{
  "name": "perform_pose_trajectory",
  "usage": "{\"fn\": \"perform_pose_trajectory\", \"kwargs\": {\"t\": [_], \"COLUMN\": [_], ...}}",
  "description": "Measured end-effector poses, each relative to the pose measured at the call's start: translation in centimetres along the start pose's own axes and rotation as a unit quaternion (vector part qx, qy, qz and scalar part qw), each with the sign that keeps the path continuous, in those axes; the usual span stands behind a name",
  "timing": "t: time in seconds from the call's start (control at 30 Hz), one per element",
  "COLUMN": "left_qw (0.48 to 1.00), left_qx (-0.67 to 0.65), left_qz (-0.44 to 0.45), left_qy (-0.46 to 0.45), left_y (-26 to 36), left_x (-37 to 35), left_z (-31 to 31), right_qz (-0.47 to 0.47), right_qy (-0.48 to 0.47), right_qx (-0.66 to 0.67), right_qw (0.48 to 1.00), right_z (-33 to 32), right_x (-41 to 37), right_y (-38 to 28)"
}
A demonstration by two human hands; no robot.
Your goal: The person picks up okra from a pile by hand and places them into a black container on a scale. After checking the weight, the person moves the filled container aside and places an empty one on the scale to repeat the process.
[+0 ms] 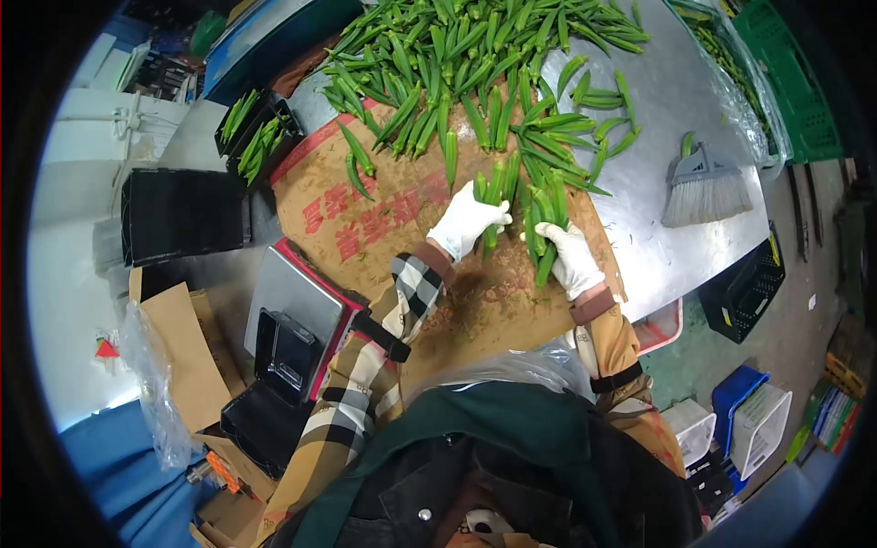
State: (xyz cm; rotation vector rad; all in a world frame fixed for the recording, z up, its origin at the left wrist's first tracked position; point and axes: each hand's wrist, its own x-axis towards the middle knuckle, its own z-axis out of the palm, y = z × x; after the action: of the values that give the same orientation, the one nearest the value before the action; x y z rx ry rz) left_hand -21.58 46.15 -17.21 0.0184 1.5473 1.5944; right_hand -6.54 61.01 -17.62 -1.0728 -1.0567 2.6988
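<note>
My left hand [467, 222], in a white glove, is closed round a few okra pods [494, 189] over the cardboard sheet [416, 315]. Close to its right, my right hand [568, 253], gloved too, has its fingers wrapped on another bunch of okra [548, 203]. The two bunches stand almost side by side, tips pointing away from me. Beyond both hands, a large pile of okra [457, 46] spreads over the cardboard and the metal table [658, 91]. Two or three single pods [356, 151] lie on the cardboard at the left.
A grey-bristled brush [703, 187] rests at the table's right. Small black trays with okra [260, 146] stand at the upper left. A scale [301, 310] holding a black tray [285, 352] is left of my left arm. A green crate [790, 82] is at the upper right.
</note>
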Motion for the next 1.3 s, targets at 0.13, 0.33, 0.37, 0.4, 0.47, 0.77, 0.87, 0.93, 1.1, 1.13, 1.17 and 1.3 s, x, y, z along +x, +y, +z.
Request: {"fn": "perform_pose_trajectory", "kwargs": {"t": [0.13,0.33,0.37,0.4,0.47,0.77,0.87,0.93,1.1,1.13,1.17,1.3], "left_qw": [0.995,0.954,0.937,0.917,0.893,0.971,0.977,0.972,0.921,0.897,0.911,0.918], "left_qx": [-0.077,0.213,0.261,0.308,0.377,0.221,-0.135,-0.155,-0.353,-0.402,-0.378,-0.371], "left_qz": [-0.016,0.11,0.129,0.148,0.126,0.07,-0.091,-0.047,-0.06,-0.083,-0.065,-0.041], "left_qy": [0.056,0.179,0.192,0.205,0.212,0.058,-0.138,-0.169,-0.157,-0.163,-0.154,-0.136], "left_y": [-1.1,0.1,0.0,1.0,2.2,-1.0,0.2,0.4,0.5,1.0,1.0,0.9], "left_x": [-2.7,-0.8,0.5,0.6,1.5,3.3,-0.8,-3.5,-8.4,-9.3,-9.8,-12.4], "left_z": [-1.3,-1.0,-0.7,0.4,2.9,0.9,0.0,1.4,1.3,0.6,0.2,-1.0], "right_qz": [-0.001,-0.271,-0.331,-0.366,-0.417,-0.205,-0.082,-0.102,-0.063,-0.017,0.03,0.039], "right_qy": [0.03,0.152,0.158,0.172,0.192,0.155,0.054,0.027,-0.116,-0.129,-0.141,-0.149], "right_qx": [-0.003,-0.241,-0.291,-0.393,-0.578,-0.444,-0.216,-0.243,-0.129,-0.067,-0.004,0.003], "right_qw": [1.0,0.92,0.883,0.826,0.675,0.858,0.972,0.964,0.983,0.989,0.99,0.988], "right_z": [0.7,-4.9,-5.5,-5.5,-4.8,-6.5,-3.4,0.1,2.8,2.8,3.0,4.4], "right_x": [-1.0,-0.5,-0.3,-0.3,-0.1,0.4,-2.3,-3.5,-4.2,-4.7,-5.2,-5.8], "right_y": [-0.4,-1.5,-1.6,-1.6,-1.3,-1.9,-3.5,-2.6,0.5,0.1,0.0,1.3]}}
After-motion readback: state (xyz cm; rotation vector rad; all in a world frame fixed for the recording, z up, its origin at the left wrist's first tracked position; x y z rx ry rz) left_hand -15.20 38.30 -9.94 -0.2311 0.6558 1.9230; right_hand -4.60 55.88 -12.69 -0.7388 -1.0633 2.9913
